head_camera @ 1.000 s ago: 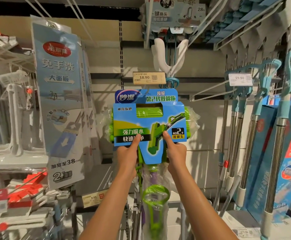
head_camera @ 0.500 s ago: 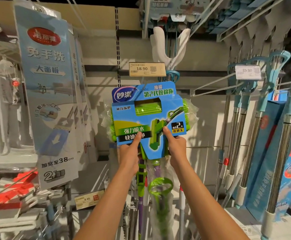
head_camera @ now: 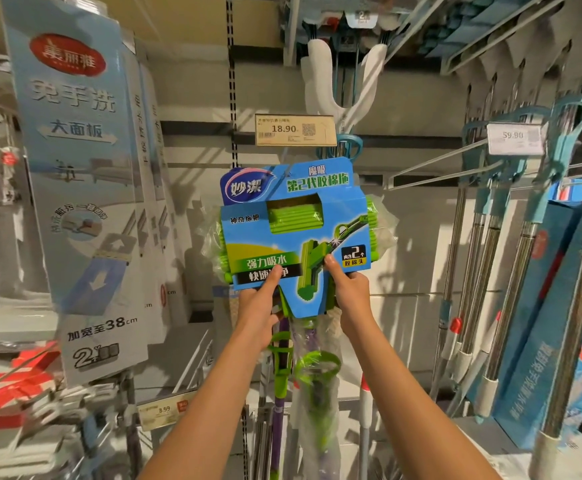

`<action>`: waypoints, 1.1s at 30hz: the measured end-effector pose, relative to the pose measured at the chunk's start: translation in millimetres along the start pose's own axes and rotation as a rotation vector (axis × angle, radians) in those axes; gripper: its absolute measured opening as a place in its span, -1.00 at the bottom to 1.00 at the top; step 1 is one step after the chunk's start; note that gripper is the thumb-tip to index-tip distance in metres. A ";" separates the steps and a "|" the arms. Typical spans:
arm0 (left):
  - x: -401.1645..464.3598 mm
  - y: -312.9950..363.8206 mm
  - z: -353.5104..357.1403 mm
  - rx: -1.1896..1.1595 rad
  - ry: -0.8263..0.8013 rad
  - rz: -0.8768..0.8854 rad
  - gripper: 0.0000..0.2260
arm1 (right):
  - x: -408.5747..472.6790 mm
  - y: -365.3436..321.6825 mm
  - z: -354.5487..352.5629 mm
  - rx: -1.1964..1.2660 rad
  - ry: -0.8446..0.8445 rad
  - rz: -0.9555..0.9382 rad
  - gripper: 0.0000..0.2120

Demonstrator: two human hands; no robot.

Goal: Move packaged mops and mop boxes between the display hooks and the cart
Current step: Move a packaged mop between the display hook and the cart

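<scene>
Packaged mop (head_camera: 294,226) lower, both-handed grip.

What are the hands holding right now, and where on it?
Both hands grip the green sponge mop's blue card package at its lower edge: left hand lower left, right hand lower right, thumbs on the front.

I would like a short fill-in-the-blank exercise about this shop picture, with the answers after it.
1. Both hands grip the lower edge of the blue card on the green sponge mop: the left hand and the ___ hand.
2. The yellow price tag above the mop reads ___.
3. The white price tag on the right reads ___.
4. The tall mop box on the left prints a width of ___ cm.

Answers: right; 18.90; 59.90; 38
</scene>
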State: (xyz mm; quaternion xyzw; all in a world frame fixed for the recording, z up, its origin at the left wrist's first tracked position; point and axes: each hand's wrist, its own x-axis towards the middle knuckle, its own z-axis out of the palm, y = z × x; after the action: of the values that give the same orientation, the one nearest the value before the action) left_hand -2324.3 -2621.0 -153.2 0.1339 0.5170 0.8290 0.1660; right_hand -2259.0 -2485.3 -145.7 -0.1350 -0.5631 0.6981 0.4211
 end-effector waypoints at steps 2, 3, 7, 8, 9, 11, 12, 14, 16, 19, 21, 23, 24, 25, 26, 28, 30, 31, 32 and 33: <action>5.4 -2.7 -0.6 -0.029 0.000 -0.010 -0.67 | 3.2 2.5 -0.3 0.003 -0.014 -0.006 -0.80; 7.4 -3.1 0.4 -0.037 0.013 -0.014 -0.72 | 4.8 3.7 -0.5 0.003 -0.020 -0.012 -0.79; 15.7 -7.1 0.2 -0.071 -0.002 -0.022 -0.76 | 9.6 9.3 0.2 0.015 -0.033 -0.035 -0.76; 17.5 -8.2 -0.7 -0.074 -0.003 -0.020 -0.78 | 10.8 10.6 1.0 0.023 -0.039 -0.037 -0.77; 18.2 -8.3 -1.2 -0.072 -0.003 -0.017 -0.79 | 11.8 11.5 2.0 0.030 -0.044 -0.035 -0.77; 19.9 -9.0 -1.6 -0.072 -0.005 -0.015 -0.79 | 13.7 13.4 3.0 0.042 -0.048 -0.022 -0.82; 21.0 -9.7 -1.7 -0.069 0.000 -0.011 -0.79 | 14.4 14.3 3.2 0.050 -0.052 -0.019 -0.87; 20.4 -9.0 -3.1 -0.078 -0.007 0.007 -0.80 | 14.4 16.4 4.2 0.071 -0.072 -0.021 -0.96; 21.8 -10.2 -7.3 -0.064 -0.008 0.036 -0.77 | 13.1 19.5 5.9 0.096 -0.084 -0.013 -0.91; 22.3 -8.8 -14.5 -0.029 0.015 0.060 -0.60 | 11.1 26.7 10.4 0.115 -0.069 0.013 -0.73; 24.4 -6.9 -19.2 -0.018 0.044 0.068 -0.59 | 9.8 31.9 14.0 0.109 -0.065 0.035 -0.70; 26.1 -3.8 -23.0 0.008 0.071 0.074 -0.60 | 9.0 35.2 18.0 0.095 -0.064 0.070 -0.68; 27.7 -2.6 -24.4 0.023 0.082 0.079 -0.62 | 8.8 36.1 20.0 0.081 -0.063 0.089 -0.65; 28.9 -1.5 -26.5 0.035 0.094 0.084 -0.64 | 9.0 37.6 22.2 0.070 -0.065 0.102 -0.63; 29.5 -0.5 -28.5 0.038 0.104 0.087 -0.67 | 9.0 39.4 24.0 0.067 -0.070 0.106 -0.62; 28.8 0.9 -31.4 0.035 0.111 0.088 -0.71 | 6.9 43.0 26.8 0.084 -0.072 0.103 -0.62; 28.2 0.2 -33.1 0.039 0.110 0.082 -0.72 | 4.0 45.1 27.3 0.105 -0.075 0.096 -0.62; 27.6 0.0 -33.7 0.048 0.107 0.079 -0.73 | 3.2 45.5 26.7 0.108 -0.079 0.093 -0.63; 26.8 -0.7 -33.7 0.058 0.102 0.077 -0.73 | 2.8 45.9 25.5 0.110 -0.082 0.096 -0.64; 26.8 -2.0 -33.7 0.066 0.094 0.071 -0.72 | 2.6 46.1 23.9 0.112 -0.082 0.102 -0.64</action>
State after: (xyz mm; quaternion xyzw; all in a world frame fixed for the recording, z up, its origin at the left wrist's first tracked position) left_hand -2361.6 -2636.5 -168.1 0.1186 0.5461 0.8223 0.1073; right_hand -2296.5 -2499.9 -178.6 -0.1114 -0.5324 0.7539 0.3685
